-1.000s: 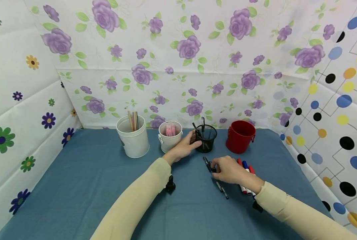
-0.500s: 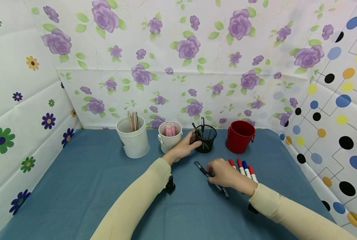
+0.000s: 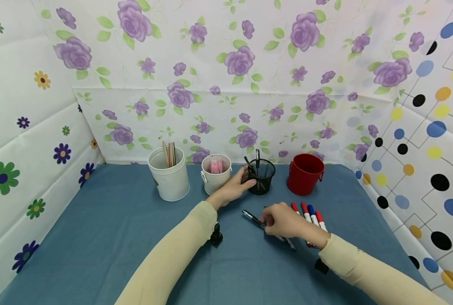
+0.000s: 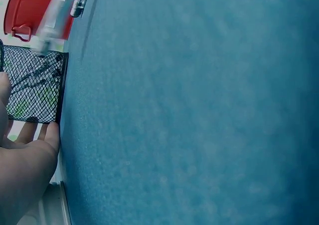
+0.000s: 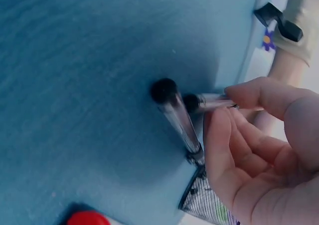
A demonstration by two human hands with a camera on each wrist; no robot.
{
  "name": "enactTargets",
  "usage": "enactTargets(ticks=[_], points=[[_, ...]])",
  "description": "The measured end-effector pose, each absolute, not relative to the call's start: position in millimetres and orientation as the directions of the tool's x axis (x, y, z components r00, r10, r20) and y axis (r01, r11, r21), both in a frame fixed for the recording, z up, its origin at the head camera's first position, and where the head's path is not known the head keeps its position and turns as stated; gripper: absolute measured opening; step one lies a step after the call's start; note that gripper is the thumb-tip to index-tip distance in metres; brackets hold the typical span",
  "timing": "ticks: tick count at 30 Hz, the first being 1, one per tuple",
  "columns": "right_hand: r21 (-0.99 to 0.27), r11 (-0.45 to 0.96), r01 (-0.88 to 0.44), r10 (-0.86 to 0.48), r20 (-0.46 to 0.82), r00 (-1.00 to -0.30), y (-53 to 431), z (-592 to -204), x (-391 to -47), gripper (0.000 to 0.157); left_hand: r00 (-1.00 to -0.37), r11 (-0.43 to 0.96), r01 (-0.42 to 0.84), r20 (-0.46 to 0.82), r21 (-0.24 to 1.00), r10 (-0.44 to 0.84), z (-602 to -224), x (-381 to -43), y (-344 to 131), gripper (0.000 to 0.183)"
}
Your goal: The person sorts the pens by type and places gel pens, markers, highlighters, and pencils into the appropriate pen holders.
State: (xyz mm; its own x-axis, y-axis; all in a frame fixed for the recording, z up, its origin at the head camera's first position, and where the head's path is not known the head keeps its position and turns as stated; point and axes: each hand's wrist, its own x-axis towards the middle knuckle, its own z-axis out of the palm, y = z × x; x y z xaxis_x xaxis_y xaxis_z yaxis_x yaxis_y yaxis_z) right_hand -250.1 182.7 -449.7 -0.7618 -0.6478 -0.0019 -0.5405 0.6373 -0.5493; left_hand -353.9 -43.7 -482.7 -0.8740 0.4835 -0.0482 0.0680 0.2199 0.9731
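Note:
In the head view my left hand [image 3: 232, 187] holds the black mesh pen holder [image 3: 262, 183] at its left side, thumb in front. Two black pens [image 3: 257, 157] stand inside the holder. My right hand [image 3: 283, 220] is low over the cloth in front of it, pinching a clear-barrelled pen [image 3: 252, 217] between thumb and fingertips. In the right wrist view the pinched pen [image 5: 214, 102] shows its dark end, and a second black-ended pen [image 5: 180, 120] lies right beside it. The right hand partly hides both pens in the head view.
Several red and blue markers [image 3: 312, 215] lie just right of the right hand. A red bucket [image 3: 302, 182] stands right of the pen holder. To its left are a small white bucket [image 3: 213, 183] with pink items and a larger white bucket [image 3: 171, 184] with sticks.
My right hand has moved slightly left, away from the markers, and the pen under its fingers has swung round with its far end leftward. The left hand stays at the pen holder.

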Motion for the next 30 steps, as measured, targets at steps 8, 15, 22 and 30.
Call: enactTargets(ticks=[8,15,22,30], points=[[-0.661,0.599,-0.453,-0.634,-0.045,-0.772,203.8,-435.5,-261.9,0.016,-0.873,0.213,0.074,-0.039,0.974,0.485,-484.6,-355.1,-42.8,0.08],[-0.815,0.519,-0.259,-0.572,-0.105,-0.813,222.5,-422.6,-272.0,0.018,-0.874,0.204,0.08,-0.03,0.976,0.486,-485.3,-356.0,-42.4,0.079],[-0.888,0.426,-0.172,-0.489,-0.066,-0.87,238.9,-414.1,-291.9,0.025,-0.87,0.208,0.071,-0.041,0.976,0.491,-483.0,-355.0,-43.6,0.078],[-0.916,0.374,-0.147,-0.39,-0.012,-0.921,250.4,-399.2,-314.7,0.033,-0.87,0.214,0.074,-0.042,0.974,0.491,-483.0,-355.4,-43.0,0.078]])
